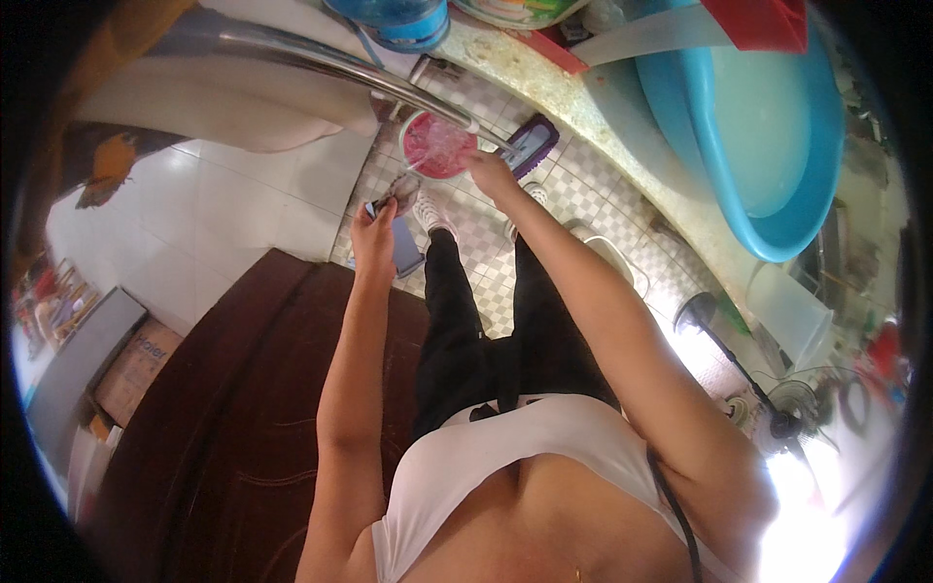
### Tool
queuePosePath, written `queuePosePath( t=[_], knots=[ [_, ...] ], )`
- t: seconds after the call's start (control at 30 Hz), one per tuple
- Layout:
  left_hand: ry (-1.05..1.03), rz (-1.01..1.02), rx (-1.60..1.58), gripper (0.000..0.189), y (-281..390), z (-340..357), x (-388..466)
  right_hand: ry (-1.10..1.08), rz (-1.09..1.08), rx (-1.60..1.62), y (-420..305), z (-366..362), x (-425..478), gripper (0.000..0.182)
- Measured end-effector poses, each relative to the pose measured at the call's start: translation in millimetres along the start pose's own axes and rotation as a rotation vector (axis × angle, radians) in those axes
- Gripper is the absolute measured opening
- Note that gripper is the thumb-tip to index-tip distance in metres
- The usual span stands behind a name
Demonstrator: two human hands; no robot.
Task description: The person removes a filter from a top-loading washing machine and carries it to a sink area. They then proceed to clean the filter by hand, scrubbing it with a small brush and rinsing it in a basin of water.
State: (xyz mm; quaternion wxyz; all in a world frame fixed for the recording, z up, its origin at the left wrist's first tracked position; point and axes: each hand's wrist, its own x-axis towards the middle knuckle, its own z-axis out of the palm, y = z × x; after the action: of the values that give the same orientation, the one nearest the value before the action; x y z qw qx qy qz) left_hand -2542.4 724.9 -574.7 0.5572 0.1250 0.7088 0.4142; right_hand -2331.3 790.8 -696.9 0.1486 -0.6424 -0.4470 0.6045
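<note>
My left hand (377,232) holds a small crumpled, greyish, translucent item (401,191), perhaps a plastic bag or wet cloth, with a dark edge between the fingers. It is raised near the rim of a round pink-red tub (440,146) on the tiled floor. The tub has clear plastic or water in it; I cannot tell which. My right hand (490,173) is at the tub's right side, its fingers bent; whether it grips anything is unclear. Just beyond it lies a flat mop head with a purple fringe (536,149), and a metal pole (350,62) slants down to it.
A stone-like counter (619,138) on the right bears a blue basin (791,244) of cloudy liquid and a translucent container (791,313). A dark brown wooden surface (240,408) fills the lower left. A blue-grey object (404,248) lies near my left foot; a fan (787,419) stands lower right.
</note>
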Motion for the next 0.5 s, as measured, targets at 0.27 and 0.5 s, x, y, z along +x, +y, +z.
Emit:
queuePosePath(
  t=[0.27, 0.5],
  knots=[
    [-0.141, -0.131, -0.318, 0.025, -2.3, 20.1, -20.9, -0.091, -0.143, 0.417, -72.3, 13.3, -85.2, 0.028],
    [-0.04, -0.14, -0.301, 0.035, -3.3, 41.8, -36.6, 0.012, -0.15, 0.416, -59.7, 11.6, -85.1, 0.028]
  ],
)
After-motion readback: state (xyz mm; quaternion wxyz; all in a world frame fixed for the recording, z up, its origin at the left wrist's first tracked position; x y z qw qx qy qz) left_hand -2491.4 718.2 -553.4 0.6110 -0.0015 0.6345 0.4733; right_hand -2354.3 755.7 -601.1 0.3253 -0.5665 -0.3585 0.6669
